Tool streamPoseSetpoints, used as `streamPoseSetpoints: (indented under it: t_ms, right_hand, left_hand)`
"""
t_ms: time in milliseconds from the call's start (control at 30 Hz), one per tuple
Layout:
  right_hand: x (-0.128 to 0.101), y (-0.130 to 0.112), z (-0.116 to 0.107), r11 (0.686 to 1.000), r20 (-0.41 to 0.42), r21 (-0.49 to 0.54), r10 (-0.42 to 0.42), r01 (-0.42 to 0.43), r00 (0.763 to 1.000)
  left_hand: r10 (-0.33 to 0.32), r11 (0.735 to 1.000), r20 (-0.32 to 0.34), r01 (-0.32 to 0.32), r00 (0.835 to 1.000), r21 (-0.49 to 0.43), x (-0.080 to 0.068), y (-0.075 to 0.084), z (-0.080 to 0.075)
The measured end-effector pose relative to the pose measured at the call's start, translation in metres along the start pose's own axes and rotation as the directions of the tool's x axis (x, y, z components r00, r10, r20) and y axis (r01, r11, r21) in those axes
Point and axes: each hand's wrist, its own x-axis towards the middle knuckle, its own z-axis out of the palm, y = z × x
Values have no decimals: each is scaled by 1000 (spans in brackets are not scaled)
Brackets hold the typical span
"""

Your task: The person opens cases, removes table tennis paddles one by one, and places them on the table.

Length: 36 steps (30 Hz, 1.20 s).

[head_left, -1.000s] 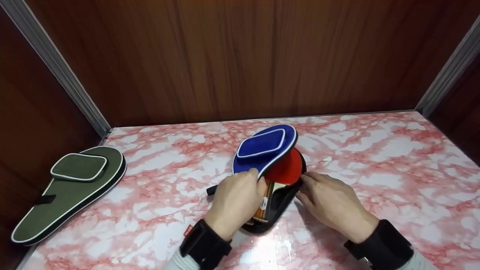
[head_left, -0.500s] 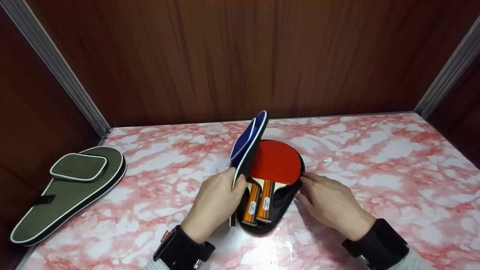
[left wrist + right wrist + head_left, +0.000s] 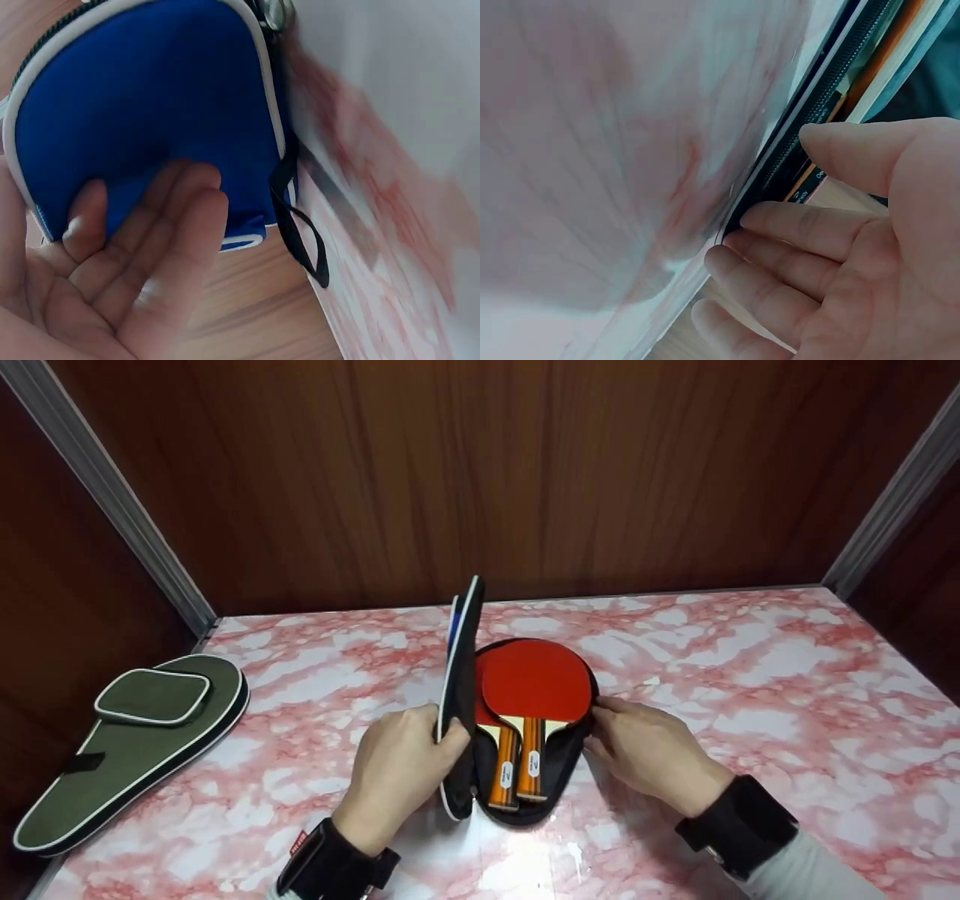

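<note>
A blue table tennis paddle case stands unzipped mid-table in the head view. Its lid (image 3: 466,682) is raised almost upright; the blue outer face with white piping fills much of the left wrist view. My left hand (image 3: 397,769) grips the lid's near edge, thumb on the black inner side, fingers against the blue side. In the black base (image 3: 556,780) two paddles overlap: a red-faced paddle (image 3: 536,679) on top, and a second paddle (image 3: 504,769) partly hidden beneath it. My right hand (image 3: 652,750) touches the base's right rim (image 3: 780,150) with nearly straight fingers.
An olive-green paddle case (image 3: 150,757) with white piping lies at the table's left edge. A black strap loop (image 3: 281,187) hangs from the blue case. Brown wood-grain panels (image 3: 525,480) wall the back and sides of the pink marbled table (image 3: 750,675).
My left hand has swung the lid up and leftward from over the paddles to nearly upright, exposing both handles and the red faces. My right hand has stayed at the rim.
</note>
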Motion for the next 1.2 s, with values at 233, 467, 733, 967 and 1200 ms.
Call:
streamPoseSetpoints:
  t_ms: [233, 467, 733, 967, 1200]
  right_hand:
    - [14, 10, 1, 999, 45, 38, -24, 23, 999]
    - [14, 7, 4, 998, 10, 57, 5, -6, 1000]
    - [2, -29, 3, 976, -271, 215, 81, -21, 959]
    - [-1, -52, -2, 970, -170, 232, 113, -71, 979]
    - [6, -64, 2, 961, -32, 237, 156, -144, 987]
  left_hand:
    - [-42, 999, 1, 42, 999, 12, -3, -1, 0]
    - [-37, 999, -16, 37, 999, 11, -5, -1, 3]
    - [-29, 1000, -5, 29, 1000, -10, -4, 5, 4]
    - [-15, 1000, -9, 15, 1000, 0, -4, 6, 7]
    - [-1, 1000, -23, 1, 1000, 7, -4, 5, 8]
